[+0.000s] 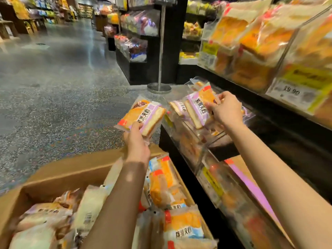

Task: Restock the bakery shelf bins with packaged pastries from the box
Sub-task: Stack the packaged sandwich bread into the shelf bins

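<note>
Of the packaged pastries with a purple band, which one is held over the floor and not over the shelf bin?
The pastry pack in the left hand: this purple-banded pack hangs above the floor beyond the box. The right hand holds the other purple pack at the clear bin.

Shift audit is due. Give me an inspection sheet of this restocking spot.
Surface: speckled floor, bare near the box.
Job's things: cardboard box holds many wrapped pastries; purple-label pastry in left hand; second pastry held over clear bin by right hand.
Clutter: nothing seen.
Grippers: both hands grip pastries.
Cables: nothing seen.
Surroundings: upper bread shelf, metal stand.
</note>
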A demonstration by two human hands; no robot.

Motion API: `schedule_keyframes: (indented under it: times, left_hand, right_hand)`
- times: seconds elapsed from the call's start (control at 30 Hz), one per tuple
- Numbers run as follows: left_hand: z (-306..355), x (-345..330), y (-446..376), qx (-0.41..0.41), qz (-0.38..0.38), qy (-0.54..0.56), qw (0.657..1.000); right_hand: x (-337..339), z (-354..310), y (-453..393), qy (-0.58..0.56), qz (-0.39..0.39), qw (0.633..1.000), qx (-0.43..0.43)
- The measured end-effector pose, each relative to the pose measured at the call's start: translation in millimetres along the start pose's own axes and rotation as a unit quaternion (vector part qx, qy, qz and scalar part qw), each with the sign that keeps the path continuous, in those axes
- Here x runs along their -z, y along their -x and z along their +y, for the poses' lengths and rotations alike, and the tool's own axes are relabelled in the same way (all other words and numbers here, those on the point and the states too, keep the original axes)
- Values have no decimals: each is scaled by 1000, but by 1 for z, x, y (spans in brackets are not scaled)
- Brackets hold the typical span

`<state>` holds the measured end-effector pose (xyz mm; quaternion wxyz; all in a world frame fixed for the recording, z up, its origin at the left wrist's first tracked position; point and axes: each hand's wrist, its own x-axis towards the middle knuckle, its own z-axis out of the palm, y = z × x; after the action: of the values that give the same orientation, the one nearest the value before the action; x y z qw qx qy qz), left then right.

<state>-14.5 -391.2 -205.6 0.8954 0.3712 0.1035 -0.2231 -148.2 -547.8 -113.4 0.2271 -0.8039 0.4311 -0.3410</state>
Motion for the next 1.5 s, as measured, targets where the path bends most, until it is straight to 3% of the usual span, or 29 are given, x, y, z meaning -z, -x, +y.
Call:
schedule_keyframes:
  times: [0.07, 0.13, 0.2, 0.27, 0.33, 0.4, 0.47, 0.53, 0.63, 0.7, 0.77, 0.83, 1.07, 1.2, 1.27, 1.4, 1.5]
  left_hand:
    - [-1, -4, 2, -14, 1, -4, 1000]
    - [-2, -9, 7, -21, -7, 4, 1000]
    - [-5, -11, 11, -22, -22, -12, 999]
    - [-8, -12, 13, -18, -33, -24, 999]
    - [-10, -12, 14, -9, -42, -34, 998]
    - [-11, -11, 15, -7, -51, -39, 998]
    - [-12, -9, 14, -2, -58, -44, 997]
    - [-11, -7, 13, 0, -59, -53, 997]
    - [-7, -5, 14, 0, -66, -73, 995]
    - [-3, -4, 14, -1, -75, -88, 993]
    - [-1, -2, 12, -2, -85, -102, 991]
    - [1, 0, 10, -1, -95, -122, 988]
    - [3, 3, 3, 63, -157, -151, 974]
    - [-2, 2, -1, 111, -210, -73, 969]
    - [-5, 4, -6, 122, -209, -28, 970]
    - [-15, 13, -18, 133, -179, -60, 973]
    - [-21, 15, -25, 138, -158, -76, 975]
  right_hand:
    - [-2, 6, -1, 87, -45, 995, 29]
    - [-10, 10, 2, 249, -91, 962, 66]
    - [-17, 10, 5, 357, -35, 925, 124]
    - [-23, 10, 8, 336, 6, 925, 179]
    - [-30, 14, 8, 283, -100, 935, 189]
    - [-38, 21, 6, 335, -278, 889, 143]
    - [-44, 24, 0, 369, -353, 855, 86]
    - [-46, 20, -5, 346, -383, 856, 34]
    - [-44, 17, -6, 281, -353, 892, 33]
    - [-39, 15, 3, 272, -241, 920, 146]
    - [-35, 9, 15, 258, -186, 896, 308]
    - [-36, 1, 22, 218, -207, 860, 413]
    - [-59, -16, 11, 191, -258, 813, 487]
    - [-59, -18, -4, 170, -263, 821, 477]
    - [-57, -15, -18, 158, -223, 857, 438]
    - [-69, -8, -56, 156, -75, 960, 220]
    - [-89, -10, -73, 219, -84, 968, 94]
